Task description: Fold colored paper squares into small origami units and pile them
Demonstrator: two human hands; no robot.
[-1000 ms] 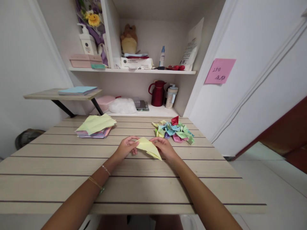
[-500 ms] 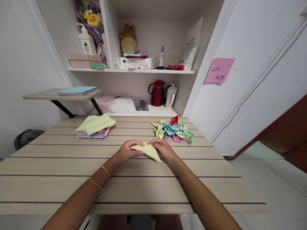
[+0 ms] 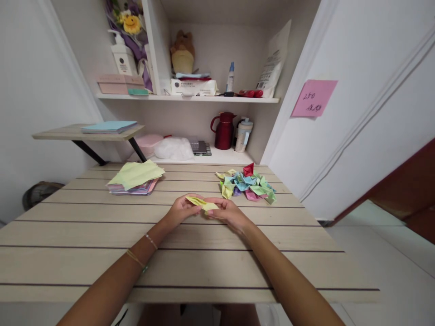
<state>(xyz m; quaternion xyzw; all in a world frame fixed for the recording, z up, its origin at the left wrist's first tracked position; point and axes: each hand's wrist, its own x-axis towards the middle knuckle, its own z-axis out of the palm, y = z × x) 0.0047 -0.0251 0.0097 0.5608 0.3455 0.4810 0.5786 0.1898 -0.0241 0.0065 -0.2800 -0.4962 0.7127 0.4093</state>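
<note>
A piece of folded yellow paper [image 3: 203,204] is held between my two hands, just above the middle of the table. My left hand [image 3: 184,209] pinches its left end, thumb in front. At the right end, my right hand [image 3: 227,212] grips it with the thumb on the near side and fingers behind. Its exact fold is partly covered by my fingers. Beyond my right hand lies a heap of folded paper boats [image 3: 251,184] in several colours, a red one on top. To the far left is a stack of paper sheets [image 3: 137,176], yellow uppermost.
A small raised shelf [image 3: 57,131] at the back left bears blue paper [image 3: 108,127]. Behind the table, a cabinet holds a red jug [image 3: 224,131], a cup [image 3: 242,136] and a white plastic bag [image 3: 174,149]. A pink note [image 3: 314,98] is stuck on the right wall.
The yellow paper has been turned in my hands; its pointed corner no longer hangs toward me and it looks narrower. My right thumb has moved to its near side.
</note>
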